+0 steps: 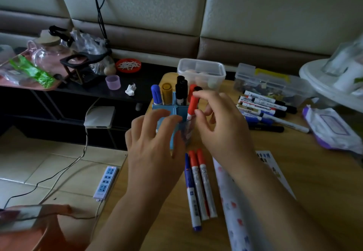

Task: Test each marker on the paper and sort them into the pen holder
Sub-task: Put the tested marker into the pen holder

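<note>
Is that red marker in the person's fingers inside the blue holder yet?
Partly in. The red marker stands nearly upright, its lower end down in the pen holder, and the right hand pinches it.

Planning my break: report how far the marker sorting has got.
Done: several markers stand in the pen holder. In hand: right hand pinches a red marker at its rim; left hand grips it. Left: three markers beside the paper, plus a pile.
</note>
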